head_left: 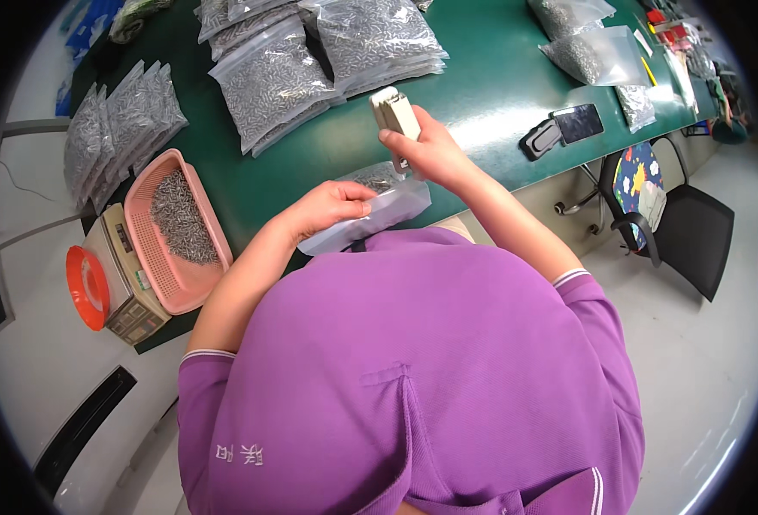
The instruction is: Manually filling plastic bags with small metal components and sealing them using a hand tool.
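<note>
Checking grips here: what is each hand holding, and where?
Left hand holds a clear bag by its top edge; right hand grips a beige stapler at its lower end.

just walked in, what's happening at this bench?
A person in a purple shirt stands at a green table. The left hand holds a clear plastic bag of small metal parts, and the right hand holds a beige stapler above it. Filled bags are piled on the table, and a pink basket of loose parts sits on a scale.
</note>
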The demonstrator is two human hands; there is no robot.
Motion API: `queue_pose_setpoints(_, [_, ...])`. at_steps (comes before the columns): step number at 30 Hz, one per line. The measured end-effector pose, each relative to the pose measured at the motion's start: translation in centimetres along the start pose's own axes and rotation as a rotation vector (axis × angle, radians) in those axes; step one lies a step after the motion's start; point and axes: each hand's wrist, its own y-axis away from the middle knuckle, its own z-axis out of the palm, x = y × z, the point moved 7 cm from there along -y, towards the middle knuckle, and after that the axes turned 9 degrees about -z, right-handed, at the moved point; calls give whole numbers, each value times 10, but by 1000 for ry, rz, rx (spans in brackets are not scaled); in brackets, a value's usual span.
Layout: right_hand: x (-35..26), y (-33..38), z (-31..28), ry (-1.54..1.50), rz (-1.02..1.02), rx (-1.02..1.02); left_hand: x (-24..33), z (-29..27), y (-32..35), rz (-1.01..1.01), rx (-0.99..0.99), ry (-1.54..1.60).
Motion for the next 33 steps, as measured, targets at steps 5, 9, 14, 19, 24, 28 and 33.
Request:
queue_pose_setpoints(5, [15,7,1,230,65,-20,-2,-1,-1,8,-11,-37])
queue_pose_setpoints(9, [9,13,-1,219,105,-6,-4,0,-1,30,-26,-24])
queue_pose_setpoints(14, [10,11,5,240,104,-55,-2,0,0,15,-22,-2])
queue_pose_setpoints(19, [10,10,8,261,102,-19,-2,0,-1,14,-13,10])
queue_pose_setpoints(24, [12,5,1,274,77,49,-3,-2,-2,7,-10,43])
queue_pose_setpoints(28, [19,6,6,238,59,50,-5,-1,-2,5,-19,47])
queue_pose_setpoints(33, [22,2,9,244,71,92,-5,-1,-1,19,12,43])
